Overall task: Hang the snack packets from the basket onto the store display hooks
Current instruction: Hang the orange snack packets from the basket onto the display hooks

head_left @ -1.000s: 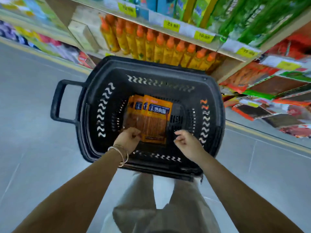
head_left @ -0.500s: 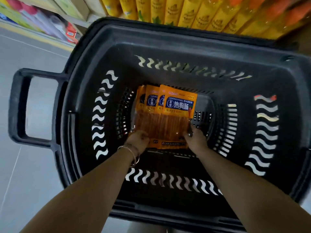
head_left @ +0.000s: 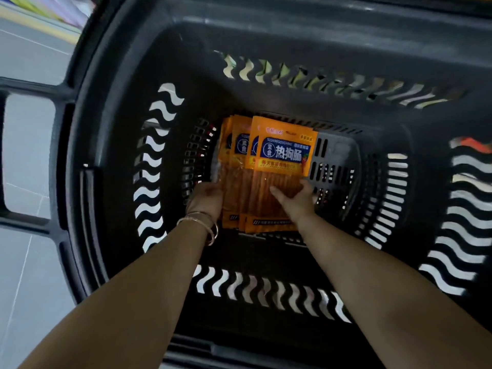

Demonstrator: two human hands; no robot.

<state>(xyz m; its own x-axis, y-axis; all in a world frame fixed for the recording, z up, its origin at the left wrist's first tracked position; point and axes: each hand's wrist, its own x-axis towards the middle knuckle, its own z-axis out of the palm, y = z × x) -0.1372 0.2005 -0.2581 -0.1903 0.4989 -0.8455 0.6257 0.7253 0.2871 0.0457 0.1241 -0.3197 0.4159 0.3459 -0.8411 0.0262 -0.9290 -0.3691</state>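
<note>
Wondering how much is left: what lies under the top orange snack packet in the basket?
More matching orange packets, fanned out leftward, then the black basket's slotted floor. The left hand and right hand grip the pile's sides; how many lie fully covered cannot be seen.

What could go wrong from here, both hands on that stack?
1. The snack packets are fanned, not squared; lifted together, lower ones could slide out.
2. The right hand shows only a thumb on top, and the left hand hides its fingers, so the grip may be weak.
3. The bracelets could snag the basket wall slots.
</note>
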